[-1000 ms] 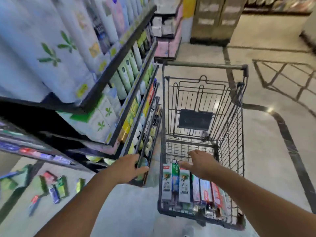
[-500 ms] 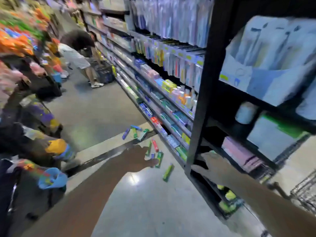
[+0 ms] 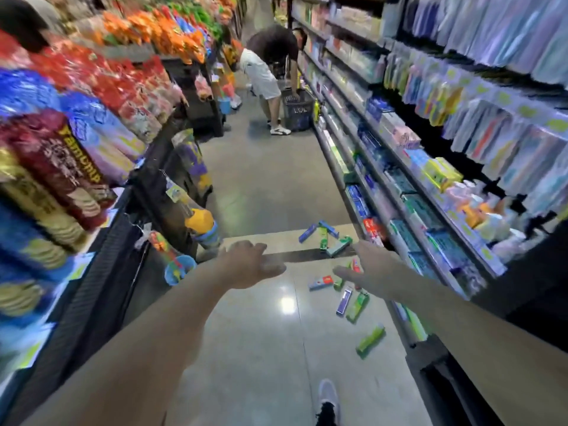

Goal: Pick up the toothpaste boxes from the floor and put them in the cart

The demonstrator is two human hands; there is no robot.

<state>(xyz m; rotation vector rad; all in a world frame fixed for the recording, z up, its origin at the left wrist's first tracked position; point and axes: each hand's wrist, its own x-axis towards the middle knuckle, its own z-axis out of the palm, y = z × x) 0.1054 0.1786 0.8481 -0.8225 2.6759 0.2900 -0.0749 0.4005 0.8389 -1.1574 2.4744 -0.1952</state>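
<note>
- On the aisle floor (image 3: 261, 192), I see toothpaste boxes (image 3: 358, 305) scattered
- Left hand (image 3: 249, 264): grip apart, empty
- Right hand (image 3: 365, 265): grip apart, empty, above the boxes

Glossy grey floor (image 3: 264, 186), stocked shelves (image 3: 399, 167) both sides, ceiling-light glare
</note>
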